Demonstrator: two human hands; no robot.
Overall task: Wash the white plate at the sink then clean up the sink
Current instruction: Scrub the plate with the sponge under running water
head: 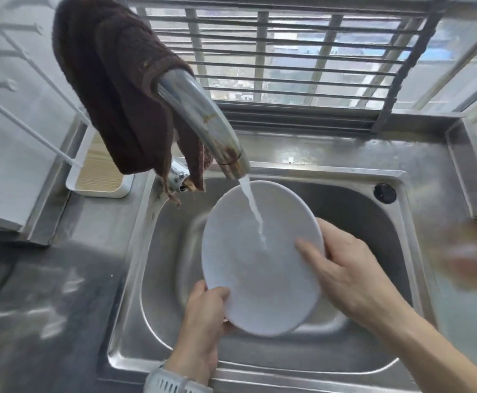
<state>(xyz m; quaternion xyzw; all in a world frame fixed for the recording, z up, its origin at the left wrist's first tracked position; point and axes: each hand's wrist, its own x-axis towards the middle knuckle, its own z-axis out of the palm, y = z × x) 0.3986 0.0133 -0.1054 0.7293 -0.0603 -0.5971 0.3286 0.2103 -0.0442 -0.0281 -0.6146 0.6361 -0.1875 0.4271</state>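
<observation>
The white plate (260, 259) is held tilted above the basin of the sink (353, 205), directly under the tap (203, 120), whose stream lands on the plate's upper face and runs down it. The left hand (203, 316) grasps the lower rim, thumb on the face and fingers curled behind; the right hand (348, 268) grasps the right edge, thumb pressed flat on the wet face and fingers wrapped behind. The main risk appears to be slipping: both grips sit on a wet, smooth rim, and if either hand lets go to rub or turn the plate, the other may not hold it, so it could drop onto the steel basin and chip. The tilt also sends water off the lower edge toward the left wrist, and a steeper angle could splash it over the sink's front lip. A brown cloth (112, 80) is draped over the tap with loose threads dangling near the plate's top; a raised plate could snag it.
</observation>
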